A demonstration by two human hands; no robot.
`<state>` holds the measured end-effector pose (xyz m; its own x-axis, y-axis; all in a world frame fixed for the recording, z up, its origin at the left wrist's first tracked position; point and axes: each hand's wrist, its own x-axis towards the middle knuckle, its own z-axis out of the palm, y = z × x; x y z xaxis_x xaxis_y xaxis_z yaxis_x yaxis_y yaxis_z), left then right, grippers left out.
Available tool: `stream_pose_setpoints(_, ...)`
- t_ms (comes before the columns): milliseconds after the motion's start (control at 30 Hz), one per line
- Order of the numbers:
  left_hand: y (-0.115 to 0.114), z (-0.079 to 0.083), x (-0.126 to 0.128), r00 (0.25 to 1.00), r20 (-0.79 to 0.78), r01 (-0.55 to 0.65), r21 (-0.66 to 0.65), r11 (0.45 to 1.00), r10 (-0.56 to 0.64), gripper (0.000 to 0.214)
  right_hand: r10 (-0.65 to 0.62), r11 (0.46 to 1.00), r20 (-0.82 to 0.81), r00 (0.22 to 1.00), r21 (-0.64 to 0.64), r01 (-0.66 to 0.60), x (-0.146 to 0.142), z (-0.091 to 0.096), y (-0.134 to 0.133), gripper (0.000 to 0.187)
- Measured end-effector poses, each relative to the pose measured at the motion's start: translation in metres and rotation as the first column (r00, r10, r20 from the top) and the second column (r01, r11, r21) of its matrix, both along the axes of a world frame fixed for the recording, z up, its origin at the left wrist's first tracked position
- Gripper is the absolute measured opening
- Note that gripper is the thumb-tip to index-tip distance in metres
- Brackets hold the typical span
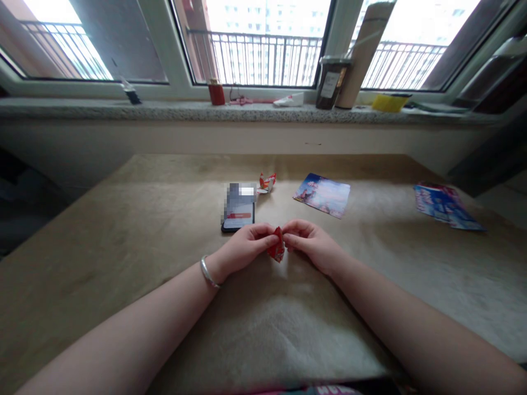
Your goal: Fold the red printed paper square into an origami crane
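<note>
A small folded red paper piece (277,247) is pinched between both hands just above the tan table (123,230). My left hand (242,247), with a silver bracelet on the wrist, grips its left side with closed fingers. From the right, my right hand (310,242) pinches the same piece. A phone (239,208) lies right behind my left hand. A second folded red and white paper piece (267,182) sits beyond the phone.
A printed paper square (323,195) lies behind my right hand, and another printed sheet (444,206) at the far right. The window sill (164,111) holds a red cup (216,93), a dark jar (331,82), a cardboard tube (362,52) and a yellow object (389,102).
</note>
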<state>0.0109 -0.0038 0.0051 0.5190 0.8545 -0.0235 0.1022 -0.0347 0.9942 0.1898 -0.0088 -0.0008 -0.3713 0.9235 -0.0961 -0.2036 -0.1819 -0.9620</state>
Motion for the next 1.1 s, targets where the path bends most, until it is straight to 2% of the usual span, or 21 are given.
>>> stream_pose_setpoints(233,0.002,-0.006,-0.002,0.999,-0.005,0.036,0.056,0.998,-0.036,0.021,0.076,0.996,0.055,0.996,0.045,-0.078,0.003,-0.004,0.004,0.023)
stream_pose_setpoints(333,0.002,-0.007,-0.001,0.999,-0.032,0.008,0.060,0.998,-0.006,0.020,0.021,0.986,0.119,0.993,0.163,-0.040,0.002,-0.006,0.002,0.020)
stream_pose_setpoints(400,0.002,-0.007,-0.001,0.999,-0.044,-0.006,0.062,0.998,0.009,0.020,-0.098,0.941,0.211,0.973,0.336,0.022,0.001,-0.005,-0.001,0.016)
stream_pose_setpoints(467,0.001,-0.007,0.000,0.999,-0.041,-0.005,0.049,0.999,0.007,0.020,-0.181,0.879,0.298,0.937,0.477,0.018,0.001,-0.002,-0.006,0.018)
stream_pose_setpoints(567,0.000,-0.005,0.001,1.000,-0.029,-0.009,0.022,1.000,0.009,0.021,-0.261,0.816,0.369,0.892,0.578,-0.001,0.001,0.002,-0.011,0.022)
stream_pose_setpoints(700,-0.001,-0.004,0.003,0.999,-0.039,-0.038,0.002,0.999,0.038,0.023,-0.280,0.812,0.394,0.875,0.584,-0.003,0.001,0.004,-0.012,0.021)
stream_pose_setpoints(833,0.000,-0.006,0.003,0.994,-0.078,-0.072,0.019,0.997,0.073,0.023,-0.270,0.836,0.360,0.893,0.547,0.033,0.001,0.001,-0.009,0.021)
stream_pose_setpoints(1100,0.000,-0.009,0.004,0.996,-0.046,-0.079,0.022,0.997,0.080,0.024,-0.238,0.888,0.374,0.896,0.458,0.045,0.002,-0.003,-0.007,0.012)
